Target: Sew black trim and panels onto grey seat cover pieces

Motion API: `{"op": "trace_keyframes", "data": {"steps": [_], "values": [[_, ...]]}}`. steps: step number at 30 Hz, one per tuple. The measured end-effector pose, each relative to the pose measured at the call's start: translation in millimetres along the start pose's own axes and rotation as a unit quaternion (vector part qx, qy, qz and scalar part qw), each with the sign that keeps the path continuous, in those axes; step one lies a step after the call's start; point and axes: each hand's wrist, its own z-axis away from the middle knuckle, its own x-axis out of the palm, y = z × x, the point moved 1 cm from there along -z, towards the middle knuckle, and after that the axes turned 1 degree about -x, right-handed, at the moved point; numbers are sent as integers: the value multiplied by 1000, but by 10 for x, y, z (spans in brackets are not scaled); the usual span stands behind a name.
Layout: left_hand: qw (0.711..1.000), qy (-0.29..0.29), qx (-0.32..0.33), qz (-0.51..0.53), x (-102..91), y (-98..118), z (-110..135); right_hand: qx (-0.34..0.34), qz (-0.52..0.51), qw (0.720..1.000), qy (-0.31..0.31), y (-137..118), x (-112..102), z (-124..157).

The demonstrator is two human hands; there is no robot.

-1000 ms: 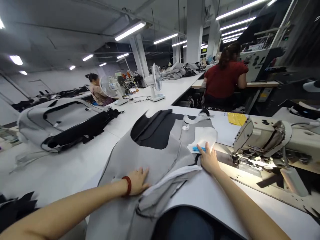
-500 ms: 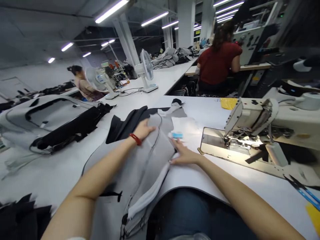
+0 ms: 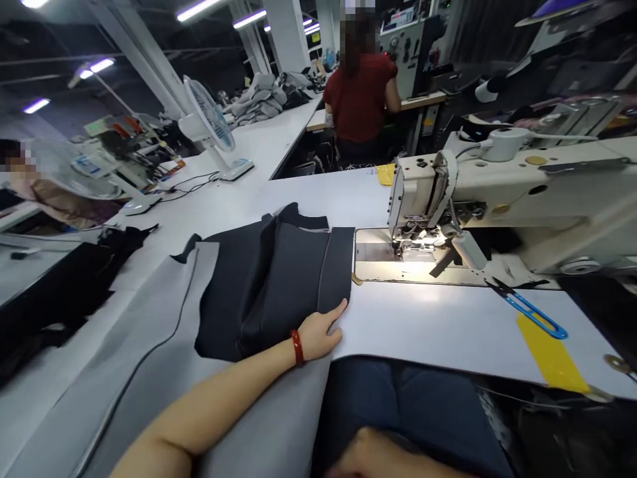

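Left hand (image 3: 318,335) lies open on black fabric's (image 3: 273,285) edge near sewing machine (image 3: 423,206); right hand (image 3: 373,455) unclear.

Garment factory floor, seemingly: sewing machine (image 3: 423,206), long white bench (image 3: 303,196), dark fabric panel (image 3: 269,285), piled cloth (image 3: 259,99), seated worker (image 3: 361,99).

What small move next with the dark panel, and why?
Probably bring the right hand up onto the charcoal fabric panel beside the left hand: only that hand presses it, and its edge lies short of the cream sewing machine.
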Motion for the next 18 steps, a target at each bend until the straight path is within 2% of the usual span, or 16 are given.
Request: {"op": "trace_keyframes", "data": {"steps": [2, 4, 5, 7, 8, 10, 12, 14, 16, 18], "values": [[999, -11, 27, 43, -103, -22, -101, -8, 126, 985, 118, 4, -231, 48], [997, -45, 61, 26, -317, -16, -327, -18, 266, 936, 231, 25, -561, -61], [996, -48, 78, -9, -443, -11, -478, -19, 316, 914, 252, 43, -708, -169], [990, -21, 109, -91, -682, -5, -806, -15, 378, 897, 229, 88, -871, -421], [985, -1, 120, -123, -773, -1, -959, -13, 397, 894, 206, 108, -872, -525], [978, 12, 127, -163, -858, 21, -1189, -34, 413, 890, 188, 132, -726, -611], [972, -8, 129, -194, -802, 82, -1284, -78, 407, 878, 241, 125, -479, -508], [967, -28, 127, -220, -658, 192, -1258, -107, 368, 865, 323, 93, -260, -282], [964, -32, 128, -232, -510, 343, -1178, -117, 311, 863, 380, 52, -155, -46], [962, -30, 128, -239, -415, 498, -1126, -120, 259, 867, 408, 31, -161, 115]]}}
